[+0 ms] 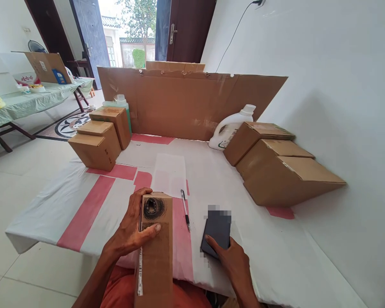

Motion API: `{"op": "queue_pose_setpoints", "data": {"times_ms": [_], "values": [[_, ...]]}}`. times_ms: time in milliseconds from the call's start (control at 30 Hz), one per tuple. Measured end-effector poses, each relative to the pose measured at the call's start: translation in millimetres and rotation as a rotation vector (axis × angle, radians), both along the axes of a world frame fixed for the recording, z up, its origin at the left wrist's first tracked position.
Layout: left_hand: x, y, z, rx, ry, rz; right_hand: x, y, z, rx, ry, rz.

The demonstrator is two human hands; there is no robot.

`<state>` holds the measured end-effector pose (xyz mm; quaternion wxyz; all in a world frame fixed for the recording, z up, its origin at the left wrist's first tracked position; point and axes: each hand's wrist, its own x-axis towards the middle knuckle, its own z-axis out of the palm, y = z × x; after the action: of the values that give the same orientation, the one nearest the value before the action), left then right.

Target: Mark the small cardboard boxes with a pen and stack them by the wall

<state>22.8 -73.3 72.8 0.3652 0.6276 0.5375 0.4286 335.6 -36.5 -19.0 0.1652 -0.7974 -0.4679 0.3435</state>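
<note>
My left hand point(136, 233) grips a narrow cardboard box point(158, 261), thumb across its face and fingers behind its left side. Near the box's top is a hole ringed with black scribble. The box stands at the table's front edge, its lower end over my lap. My right hand point(232, 256) is closed around the lower part of a dark smartphone point(217, 231), thumb along its left edge; pixel blocks blur the area round the phone. Between the two lies a pen point(185, 209) with a black grip. Beyond the box is a white sheet of paper point(170, 169).
Several cardboard boxes point(295, 179) stand along the right side and others point(96, 147) at the left. Behind them are a white jug point(231, 128) and a jug of green liquid point(127, 112). An upright cardboard panel point(182, 105) closes off the back. A white wall is on the right.
</note>
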Motion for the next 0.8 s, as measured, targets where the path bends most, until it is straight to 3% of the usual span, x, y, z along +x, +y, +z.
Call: {"op": "queue_pose_setpoints", "data": {"times_ms": [133,200,267,400,500,633,800], "values": [[-0.1,-1.3,1.1,-0.011,-0.041,0.005,1.5,-12.4,2.5,0.073,0.555,-0.142],[1.4,0.0,2.1,0.000,-0.037,-0.001,-4.6,-24.9,17.9,0.056,0.873,-0.252],[3.3,1.8,3.3,0.013,-0.018,-0.007,-15.0,-37.9,41.8,0.034,1.049,-0.286],[7.1,4.1,5.6,0.049,0.012,-0.005,-44.0,-55.6,92.5,-0.041,1.204,-0.162],[9.4,3.8,6.2,0.078,0.036,-0.018,-73.0,-60.1,117.0,-0.151,1.406,0.019],[11.2,1.6,3.4,0.050,0.058,0.050,-113.6,-61.2,129.6,-0.277,1.719,0.142],[9.2,-1.4,-3.8,-0.007,0.009,0.159,-135.6,-62.9,128.8,-0.371,1.817,0.194]]}}
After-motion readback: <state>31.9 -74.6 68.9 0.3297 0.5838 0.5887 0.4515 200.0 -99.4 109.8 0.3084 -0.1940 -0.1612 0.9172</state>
